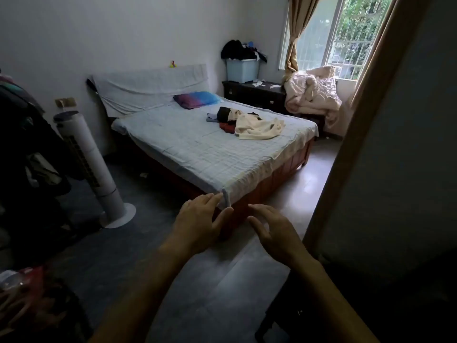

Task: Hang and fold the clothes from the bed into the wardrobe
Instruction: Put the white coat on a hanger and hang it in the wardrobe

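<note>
Left hand point(197, 219) reaching forward over floor, fingers straight and slightly spread, tips showing near hanging corner of sheet; contact unclear. Right hand point(272, 233) hovering just beside it, fingers loosely spread and gently bent, gripping nothing. Ahead, wooden bed with pale blue checked sheet point(193, 154) standing against wall. Small pile of cream, red and black clothes point(249, 125) lying on far right part of sheet, well apart from both hands. Purple-and-blue pillow point(195, 99) sitting near headboard. White tower fan point(86, 157) standing left of bed.
</note>
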